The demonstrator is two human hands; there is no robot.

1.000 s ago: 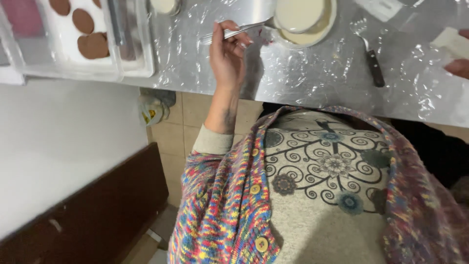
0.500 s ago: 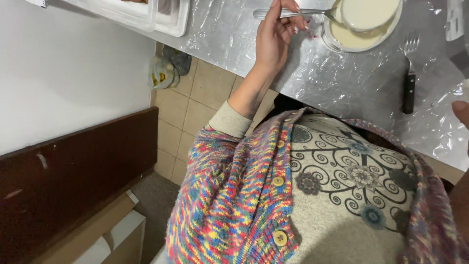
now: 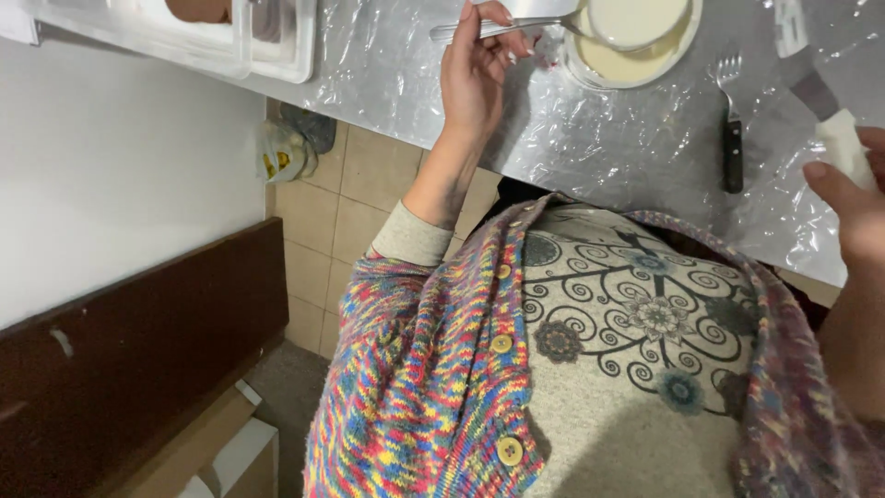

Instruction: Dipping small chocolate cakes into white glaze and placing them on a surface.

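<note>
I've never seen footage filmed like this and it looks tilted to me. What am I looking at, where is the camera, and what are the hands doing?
The camera sits on a person's head and looks down their front, so you see their multicoloured knitted cardigan and their two bare hands. The left hand holds a long silver metal utensil that reaches to a round white plate of pale cream. The right hand, at the picture's edge, grips a small white block. Both work over a counter covered in clear plastic film. A black-handled metal fork lies on it, and a clear plastic tray stands at the far left.
</note>
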